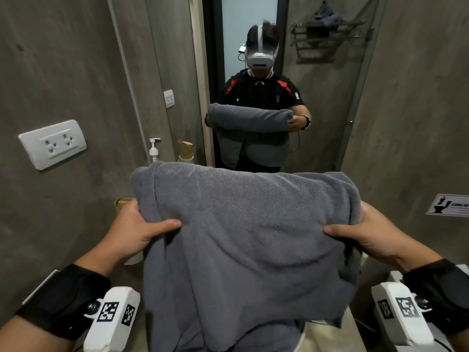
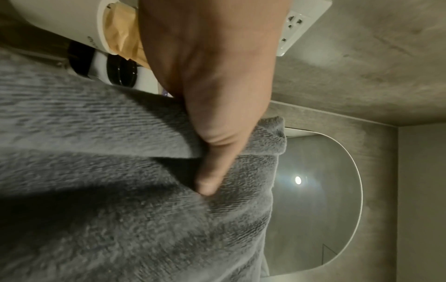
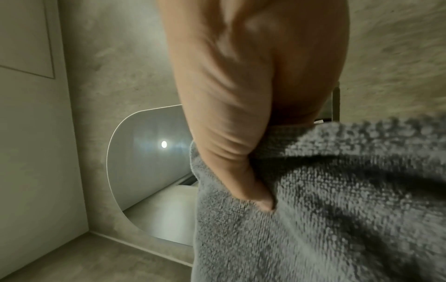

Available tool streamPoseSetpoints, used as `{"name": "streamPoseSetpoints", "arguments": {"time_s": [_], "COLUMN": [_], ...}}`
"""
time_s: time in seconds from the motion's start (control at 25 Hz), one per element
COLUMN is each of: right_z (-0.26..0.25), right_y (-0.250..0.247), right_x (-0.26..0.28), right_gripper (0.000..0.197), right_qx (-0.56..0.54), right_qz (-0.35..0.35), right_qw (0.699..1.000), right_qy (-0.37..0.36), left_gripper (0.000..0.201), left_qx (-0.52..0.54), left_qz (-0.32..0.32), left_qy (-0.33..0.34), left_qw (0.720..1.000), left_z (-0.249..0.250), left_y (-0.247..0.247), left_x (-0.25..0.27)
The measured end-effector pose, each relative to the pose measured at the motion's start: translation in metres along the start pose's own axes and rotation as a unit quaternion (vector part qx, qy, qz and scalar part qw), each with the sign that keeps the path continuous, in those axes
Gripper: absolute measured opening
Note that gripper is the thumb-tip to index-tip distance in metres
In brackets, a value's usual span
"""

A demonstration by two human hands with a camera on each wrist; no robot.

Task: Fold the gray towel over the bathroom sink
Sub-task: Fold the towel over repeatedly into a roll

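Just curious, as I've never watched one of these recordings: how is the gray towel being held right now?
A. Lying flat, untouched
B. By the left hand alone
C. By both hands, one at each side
C: the left hand and right hand each grip a side of the gray towel, thumbs on top.

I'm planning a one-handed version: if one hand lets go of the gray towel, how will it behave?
Probably floppy: the towel sags in soft folds below the left hand and right hand. The freed side would likely droop and unfold. Its thick pile suggests good grip, so slipping seems unlikely.
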State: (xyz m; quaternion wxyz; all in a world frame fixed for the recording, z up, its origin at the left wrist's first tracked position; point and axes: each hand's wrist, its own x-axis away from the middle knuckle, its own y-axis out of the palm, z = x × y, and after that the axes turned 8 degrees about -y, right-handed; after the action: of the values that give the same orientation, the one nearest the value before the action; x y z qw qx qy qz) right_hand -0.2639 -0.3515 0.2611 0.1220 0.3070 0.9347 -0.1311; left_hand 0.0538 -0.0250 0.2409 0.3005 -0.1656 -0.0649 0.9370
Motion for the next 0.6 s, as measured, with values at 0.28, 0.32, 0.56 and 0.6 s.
{"name": "streamPoseSetpoints", "arguments": {"time_s": [0.28,0.32,0.56,0.6], "right_z": [-0.004,-0.005,-0.004,-0.003], "right_y": [-0.014,-0.013,-0.001,0.0], "right_x": [-0.005,-0.004,-0.004,-0.005], "right_gripper": [0.043,0.037,0.036,0.037], "right_qx": [0.048,0.041,-0.076,-0.08], "right_qz": [0.02,0.038,0.119,0.12], "right_qw": [0.999,0.998,0.989,0.988], "right_qy": [-0.006,0.003,0.048,0.054], "left_gripper": [0.043,0.044,0.019,0.031], "left_qx": [-0.075,-0.06,-0.012,0.013], "left_qz": [-0.043,-0.04,-0.009,0.001], "left_qy": [0.058,0.053,-0.021,-0.048], "left_qw": [0.995,0.996,1.0,0.999], "left_z": [0.005,0.005,0.007,0.005], "left_y": [0.008,0.008,0.012,0.015], "left_x": [0.003,0.003,0.002,0.002]}}
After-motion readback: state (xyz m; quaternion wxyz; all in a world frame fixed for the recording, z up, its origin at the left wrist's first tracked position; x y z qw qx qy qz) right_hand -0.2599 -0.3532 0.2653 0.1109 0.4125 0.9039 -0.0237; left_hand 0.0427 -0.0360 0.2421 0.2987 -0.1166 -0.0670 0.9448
